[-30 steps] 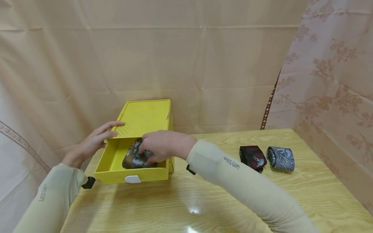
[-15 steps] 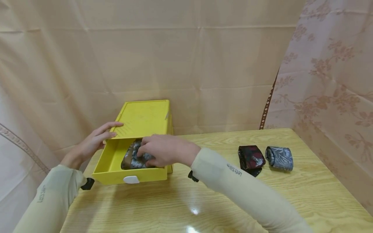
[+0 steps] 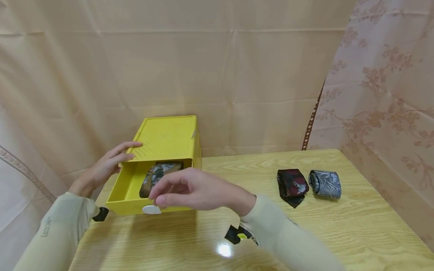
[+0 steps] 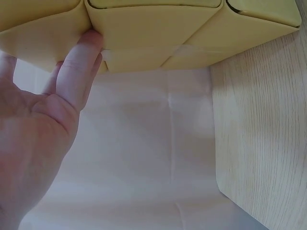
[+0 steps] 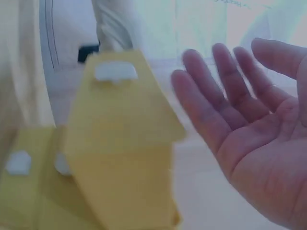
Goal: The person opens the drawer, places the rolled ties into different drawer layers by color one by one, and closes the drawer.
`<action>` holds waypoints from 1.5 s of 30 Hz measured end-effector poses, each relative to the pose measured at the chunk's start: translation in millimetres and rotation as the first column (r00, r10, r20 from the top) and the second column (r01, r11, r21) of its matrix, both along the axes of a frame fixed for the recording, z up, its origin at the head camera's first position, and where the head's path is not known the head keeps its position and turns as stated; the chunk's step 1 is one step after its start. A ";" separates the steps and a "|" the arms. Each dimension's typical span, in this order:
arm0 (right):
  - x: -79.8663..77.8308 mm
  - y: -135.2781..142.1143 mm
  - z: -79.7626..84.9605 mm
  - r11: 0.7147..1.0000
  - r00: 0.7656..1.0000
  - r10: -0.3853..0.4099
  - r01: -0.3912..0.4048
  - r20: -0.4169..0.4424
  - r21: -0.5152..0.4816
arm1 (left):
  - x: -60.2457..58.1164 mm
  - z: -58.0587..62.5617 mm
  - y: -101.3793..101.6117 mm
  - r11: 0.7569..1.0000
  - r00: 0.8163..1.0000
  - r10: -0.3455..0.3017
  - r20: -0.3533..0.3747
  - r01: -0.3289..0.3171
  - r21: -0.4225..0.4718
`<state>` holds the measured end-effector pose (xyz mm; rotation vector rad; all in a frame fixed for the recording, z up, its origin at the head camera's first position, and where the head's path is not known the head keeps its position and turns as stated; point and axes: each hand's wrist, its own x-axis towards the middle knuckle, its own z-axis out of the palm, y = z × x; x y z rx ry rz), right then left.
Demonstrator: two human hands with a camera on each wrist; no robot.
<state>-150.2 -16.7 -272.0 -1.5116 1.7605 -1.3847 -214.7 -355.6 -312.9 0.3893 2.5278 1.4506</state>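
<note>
Rolled ties: three are showing
Brown tie: is lying inside one pulled-out drawer
Red tie, grey tie: are lying side by side on the table
Left hand: spread fingers are resting on the yellow box
Right hand: loosely curved fingers are spreading apart, partly blocking brown tie and drawer front

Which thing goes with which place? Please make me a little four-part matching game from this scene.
1. Brown patterned roll
2. Dark red roll
3. Left hand
4. Right hand

A. On the table, beside the grey roll
B. Holding nothing, near the white handle
C. Inside the open drawer
D. Touching the top of the yellow box

Pairs: 1-C, 2-A, 3-D, 4-B
</note>
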 end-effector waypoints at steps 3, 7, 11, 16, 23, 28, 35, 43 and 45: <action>5.8 -0.3 -10.2 0.996 0.961 0.083 -0.089 0.262 0.012 | 0.7 0.1 1.4 1.000 1.000 -0.004 -0.003 0.004 0.003; 13.4 -3.8 -25.7 0.974 0.870 0.164 -0.216 0.465 0.061 | 0.7 0.2 2.0 1.000 1.000 -0.018 -0.003 0.018 0.008; 20.2 -11.7 -43.1 0.963 0.807 0.170 -0.257 0.566 0.076 | 0.1 -0.4 1.4 1.000 1.000 -0.011 0.001 0.011 0.008; 25.9 -22.0 -64.6 0.967 0.763 0.091 -0.222 0.640 0.126 | -1.6 -1.3 0.7 1.000 1.000 0.007 -0.002 -0.007 -0.003; 29.5 -36.7 -86.8 0.977 0.593 -0.003 -0.169 0.805 0.129 | -1.9 -0.2 4.5 0.999 0.999 0.035 0.005 -0.035 -0.036; 27.0 -44.7 -97.3 0.988 0.420 0.040 -0.150 0.907 0.026 | -2.8 -0.8 4.3 1.000 1.000 0.018 -0.004 -0.018 -0.016; 28.2 -49.2 -104.9 0.976 0.279 0.187 -0.160 0.942 -0.146 | -0.5 -1.1 -0.6 1.000 1.000 -0.013 0.004 0.013 0.002; 32.1 -52.1 -98.4 0.981 0.227 0.177 -0.121 0.958 -0.153 | 0.5 -1.2 -1.1 1.000 1.000 -0.014 0.003 0.014 0.025; 33.4 -52.3 -95.9 0.984 0.204 0.162 -0.111 0.965 -0.142 | 0.6 -1.0 -1.0 0.999 1.000 -0.013 0.011 0.013 0.040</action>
